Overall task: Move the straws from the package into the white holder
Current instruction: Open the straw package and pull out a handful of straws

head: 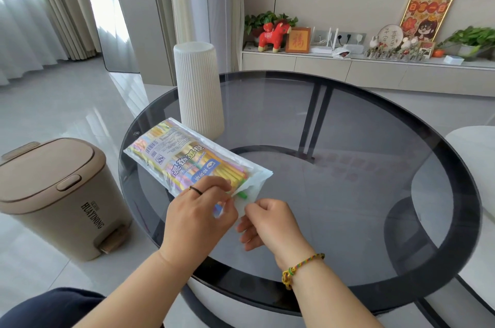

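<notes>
A clear plastic package (pixel 184 156) full of coloured straws lies flat on the round dark glass table (pixel 348 167), its open end towards me. A green straw tip (pixel 242 196) pokes out of that opening. My left hand (pixel 198 215), with a dark ring, pinches the package's near edge. My right hand (pixel 270 223) pinches the other flap of the opening between thumb and fingers. The tall white ribbed holder (pixel 198 86) stands upright just behind the package, at the table's left rim.
A beige pedal bin (pixel 56 193) stands on the floor left of the table. A white seat edge (pixel 471 145) is at the right. Beyond the table runs a low cabinet (pixel 348 68) with ornaments and plants.
</notes>
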